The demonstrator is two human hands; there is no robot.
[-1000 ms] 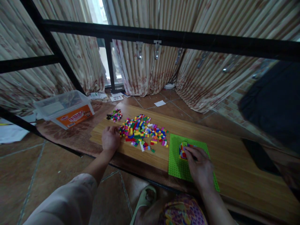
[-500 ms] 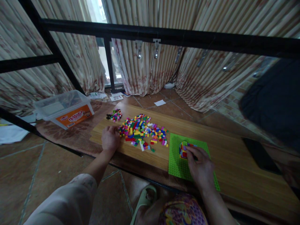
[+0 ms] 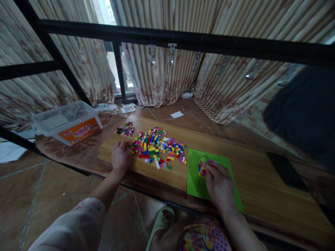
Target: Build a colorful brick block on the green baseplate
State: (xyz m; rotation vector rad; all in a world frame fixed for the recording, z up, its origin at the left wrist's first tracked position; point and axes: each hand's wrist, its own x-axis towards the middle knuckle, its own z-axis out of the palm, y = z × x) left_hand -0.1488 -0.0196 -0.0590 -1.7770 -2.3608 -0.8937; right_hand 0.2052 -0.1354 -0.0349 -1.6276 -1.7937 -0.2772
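Observation:
On the green baseplate stands a small, low build of multicoloured toy bricks. My right hand reaches over its right side, thumb and fingers pinched at a brick on top; the fingers partly cover the build. A wide pile of loose toy bricks in many colours lies to the left of the baseplate. At the pile's left edge rests my left hand, its fingers curled in; whatever they may hold is hidden.
The wooden board carries everything, including a smaller heap of mixed pieces at its far left. A clear plastic box with an orange label stands beyond. At right lies a dark flat object. A black metal bar crosses above.
The view has shifted slightly. My right hand stays at the brick build with its fingers pinched, and my left hand remains at the pile's edge.

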